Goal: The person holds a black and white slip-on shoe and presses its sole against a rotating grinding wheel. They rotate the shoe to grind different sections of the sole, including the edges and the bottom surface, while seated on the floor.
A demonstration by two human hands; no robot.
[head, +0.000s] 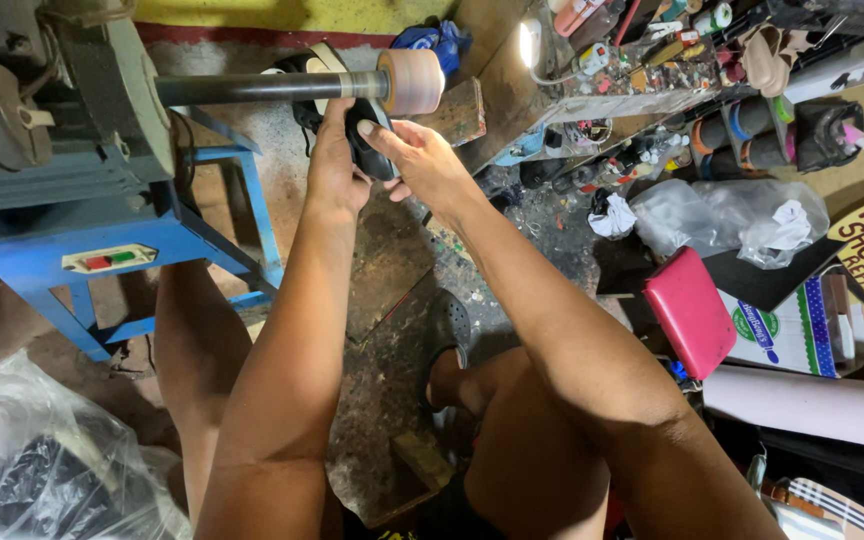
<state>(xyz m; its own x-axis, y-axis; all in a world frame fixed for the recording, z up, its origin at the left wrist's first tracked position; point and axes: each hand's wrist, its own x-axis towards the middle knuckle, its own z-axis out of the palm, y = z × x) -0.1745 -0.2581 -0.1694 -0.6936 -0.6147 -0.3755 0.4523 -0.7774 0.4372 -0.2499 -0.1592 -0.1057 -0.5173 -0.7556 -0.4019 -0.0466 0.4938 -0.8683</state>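
Looking down from the head camera, we grip a black shoe piece (370, 145) between left hand (335, 165) and right hand (422, 165), pressed just under the pinkish sanding drum (412, 82) at twelve o'clock; sanding seems underway, its progress unreadable.

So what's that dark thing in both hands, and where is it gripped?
A black shoe part, held by its sides between left hand and right hand, under the sanding drum.

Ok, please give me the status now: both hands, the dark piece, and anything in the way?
Left hand and right hand both gripping dark piece. Piece held just under pink sanding drum on shaft. Nothing between them.
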